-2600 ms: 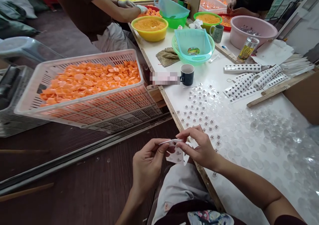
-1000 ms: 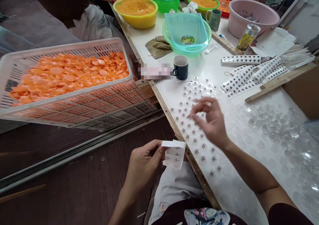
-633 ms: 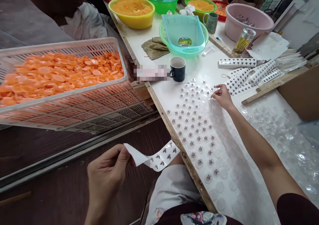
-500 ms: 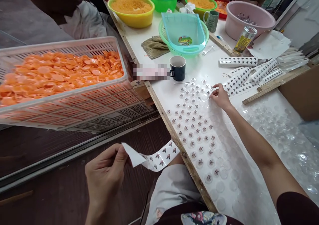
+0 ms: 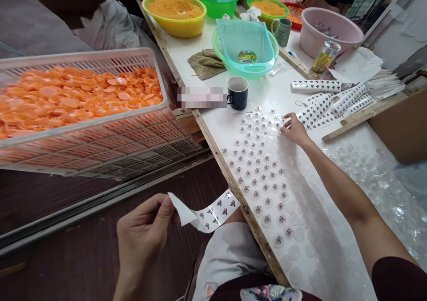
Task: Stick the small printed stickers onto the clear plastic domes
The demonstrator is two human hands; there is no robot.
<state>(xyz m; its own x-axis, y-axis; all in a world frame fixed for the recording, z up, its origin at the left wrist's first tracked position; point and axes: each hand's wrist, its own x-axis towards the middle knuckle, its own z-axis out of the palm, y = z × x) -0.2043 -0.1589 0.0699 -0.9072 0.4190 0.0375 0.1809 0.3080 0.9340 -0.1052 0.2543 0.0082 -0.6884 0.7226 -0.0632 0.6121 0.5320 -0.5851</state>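
Note:
My left hand (image 5: 143, 234) is held low over my lap, pinching the end of a white sticker strip (image 5: 208, 212) printed with small dark figures. My right hand (image 5: 295, 130) reaches out over the white table (image 5: 216, 118), fingertips pressed together on one of the clear round discs (image 5: 263, 167) at the far edge of their rows. Several discs in the rows carry a small sticker. Whether a sticker is under the fingertips is hidden. Plain clear discs (image 5: 367, 176) lie scattered to the right.
A white crate of orange caps (image 5: 80, 101) stands left of the table. A dark mug (image 5: 237, 93), teal basket with scoop (image 5: 246, 47), yellow bowl (image 5: 174, 13), pink basin (image 5: 330, 32), glass (image 5: 324, 57), more sticker strips (image 5: 328, 98) and a cardboard box (image 5: 400, 127) lie around. Other people work at the far end.
My right hand left the strip and reached out to the far discs, staying there. My left hand dropped lower and left, and the strip unfolded.

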